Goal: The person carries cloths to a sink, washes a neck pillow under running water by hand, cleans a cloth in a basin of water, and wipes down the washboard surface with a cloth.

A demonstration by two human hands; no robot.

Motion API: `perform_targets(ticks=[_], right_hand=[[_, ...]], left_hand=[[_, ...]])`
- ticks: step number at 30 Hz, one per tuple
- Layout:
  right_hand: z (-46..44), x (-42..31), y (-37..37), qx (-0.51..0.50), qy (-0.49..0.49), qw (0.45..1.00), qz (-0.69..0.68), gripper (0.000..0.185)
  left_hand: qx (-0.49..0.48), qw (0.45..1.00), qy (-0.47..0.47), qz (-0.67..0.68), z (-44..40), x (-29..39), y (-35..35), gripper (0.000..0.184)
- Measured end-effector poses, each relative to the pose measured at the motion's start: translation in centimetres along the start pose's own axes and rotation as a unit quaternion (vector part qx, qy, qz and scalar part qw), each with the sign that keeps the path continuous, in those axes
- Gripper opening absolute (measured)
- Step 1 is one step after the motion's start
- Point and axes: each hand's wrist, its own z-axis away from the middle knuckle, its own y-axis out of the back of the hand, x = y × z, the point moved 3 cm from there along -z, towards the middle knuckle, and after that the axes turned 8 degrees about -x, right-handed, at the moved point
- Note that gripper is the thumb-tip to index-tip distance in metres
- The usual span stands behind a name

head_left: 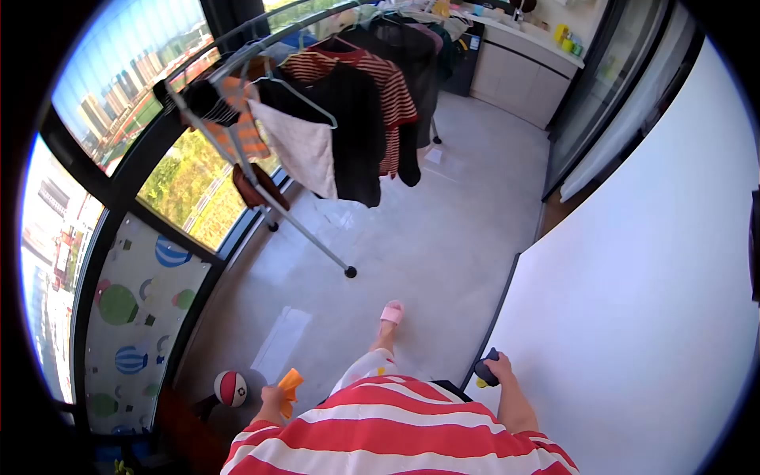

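A striped shirt [372, 434] is nearest; on either side, the left hand [271, 398] grips an orange cloth [290, 385] and the right hand [501, 367] clasps a dark bundle [486, 367], possibly fabric, likely keeping both clear of the leg [383, 342].

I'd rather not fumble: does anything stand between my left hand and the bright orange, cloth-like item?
Nothing visible does: your left hand holds the bright orange, cloth-like item directly. The red-and-white ball sits left of the hand, not between them.

Single view, mine from head height: faces forward and steeply down, torso [388, 431] close below, floor [427, 229] beyond, counter [526, 36] far off.
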Motion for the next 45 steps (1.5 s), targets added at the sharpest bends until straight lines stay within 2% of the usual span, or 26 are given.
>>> perform_targets(ticks=[5,7,8,10,11,12,14,17,18,20,21,23,25,26,28,29,30,31,32,33,36,38,39,42,43,45], right_hand=[[-4.2,-0.4,2.7,-0.019,-0.081,0.997,-0.01,0.059],[-5.6,0.0,4.2,-0.068,-0.141,0.987,-0.036,0.055],[-6.4,-0.4,5.6,-0.059,-0.153,0.986,-0.036,0.053],[-8.1,-1.6,7.7,-0.028,-0.167,0.984,-0.047,0.049],[-9.2,-2.1,8.5,-0.004,-0.167,0.984,-0.054,0.047],[-10.0,-3.4,9.8,0.013,-0.17,0.98,-0.102,0.043],[-13.1,-4.3,11.3,0.028,-0.166,0.972,-0.161,0.04],[-18.4,-7.0,15.3,0.001,-0.145,0.973,-0.181,0.043],[-21.1,-7.0,16.7,-0.016,-0.144,0.985,-0.094,0.046],[-28.4,-1.8,16.0,-0.035,-0.173,0.983,-0.046,0.047],[-32.8,-0.9,17.5,-0.038,-0.178,0.983,-0.022,0.047],[-36.3,-4.0,23.8,-0.035,-0.18,0.982,-0.041,0.046],[-40.5,-9.8,32.2,-0.052,-0.18,0.981,-0.05,0.047],[-42.7,-12.3,35.7,-0.07,-0.191,0.976,-0.073,0.05],[-48.6,-15.4,41.5,-0.018,-0.17,0.985,-0.018,0.055],[-51.4,-17.6,44.1,0.006,-0.166,0.986,-0.018,0.055],[-54.4,-19.5,46.6,0.012,-0.139,0.99,-0.024,0.056],[-57.5,-21.7,49.0,0.02,-0.111,0.993,-0.033,0.058],[-60.6,-23.8,51.1,0.015,-0.11,0.993,-0.038,0.057],[-63.6,-26.3,53.4,0.028,-0.102,0.993,-0.045,0.058],[-71.7,-31.2,56.5,0.052,-0.062,0.991,-0.108,0.059],[-76.3,-32.6,56.9,0.077,-0.053,0.99,-0.11,0.058],[-78.5,-33.4,58.1,0.09,-0.048,0.989,-0.105,0.057],[-84.1,-33.9,60.6,0.018,-0.073,0.996,-0.049,0.056],[-85.2,-34.4,61.7,-0.011,-0.075,0.996,-0.054,0.059],[-87.5,-34.6,63.8,0.0,-0.099,0.991,-0.091,0.052]], left_hand=[[-0.131,0.99,-0.043,-0.023,-2.0,19.1,-2.8,0.034],[-0.163,0.981,-0.098,-0.029,-4.2,28.5,-7.4,0.034],[-0.118,0.984,-0.119,-0.051,-7.0,33.4,-11.4,0.033],[-0.142,0.954,-0.217,-0.15,-10.1,44.5,-18.2,0.034],[-0.184,0.933,-0.276,-0.138,-3.6,53.1,-18.2,0.033],[-0.175,0.893,-0.321,-0.262,-4.9,59.1,-22.4,0.032],[-0.171,0.85,-0.464,-0.18,-1.4,70.5,-27.1,0.022],[-0.24,0.822,-0.512,-0.069,5.4,84.3,-32.3,0.016],[-0.259,0.812,-0.521,-0.048,6.7,87.7,-34.1,0.016],[-0.277,0.797,-0.534,-0.047,9.0,92.8,-36.0,0.014],[-0.213,0.792,-0.564,-0.091,9.2,94.5,-36.9,0.015],[-0.184,0.802,-0.549,-0.148,5.3,95.7,-39.4,0.017],[-0.153,0.829,-0.501,-0.196,1.7,96.4,-39.2,0.018],[-0.152,0.869,-0.432,-0.184,3.1,97.2,-37.0,0.017],[-0.181,0.936,-0.291,-0.079,-5.7,94.9,-39.3,0.016],[-0.13,0.928,-0.31,-0.161,-4.9,95.2,-37.8,0.015],[-0.137,0.802,-0.366,-0.452,-5.6,95.3,-38.3,0.018],[-0.128,0.592,-0.387,-0.696,-6.4,94.6,-38.8,0.021],[-0.144,0.56,-0.383,-0.72,-6.0,94.0,-38.6,0.023],[-0.177,0.57,-0.361,-0.716,-5.9,93.7,-38.5,0.024],[-0.266,0.735,-0.228,-0.581,-6.2,96.9,-40.2,0.025],[-0.276,0.771,-0.207,-0.536,-7.3,102.9,-43.0,0.026],[-0.272,0.75,-0.236,-0.555,-8.4,106.5,-44.7,0.027],[-0.174,0.592,-0.418,-0.667,-10.4,121.5,-51.0,0.029],[-0.136,0.646,-0.437,-0.611,-10.6,128.1,-53.5,0.03],[-0.152,0.885,-0.363,-0.249,-5.6,141.5,-54.9,0.025]])
